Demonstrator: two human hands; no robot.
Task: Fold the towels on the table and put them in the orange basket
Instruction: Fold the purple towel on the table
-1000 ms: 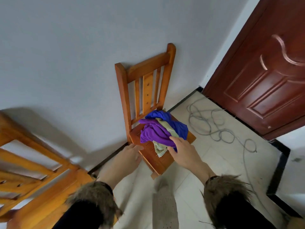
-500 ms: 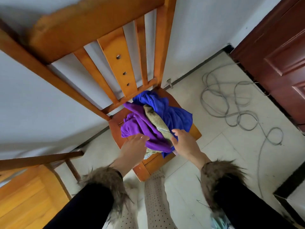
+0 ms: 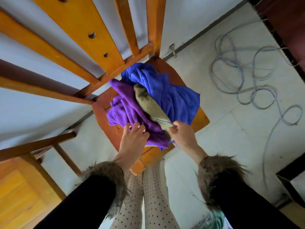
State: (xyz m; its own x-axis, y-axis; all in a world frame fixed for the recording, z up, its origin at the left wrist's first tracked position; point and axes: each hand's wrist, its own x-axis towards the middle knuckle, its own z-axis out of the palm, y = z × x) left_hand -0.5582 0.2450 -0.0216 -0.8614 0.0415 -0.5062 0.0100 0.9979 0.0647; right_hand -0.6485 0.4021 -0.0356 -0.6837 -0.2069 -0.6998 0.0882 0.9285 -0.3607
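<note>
Three crumpled towels are lying heaped on the wooden chair (image 3: 200, 120) seat: blue towel (image 3: 168, 95), purple towel (image 3: 130, 111), tan towel (image 3: 151, 106). Left hand (image 3: 133, 138) is resting spread fingers on purple; right hand (image 3: 181, 134) is pinching tan's edge.

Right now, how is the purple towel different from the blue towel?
The purple towel is violet and lies nearer the person, with the left hand on it; the blue towel is royal blue, lies toward the chair back, and no hand touches it. Both are crumpled, unfolded, on the chair seat.
</note>
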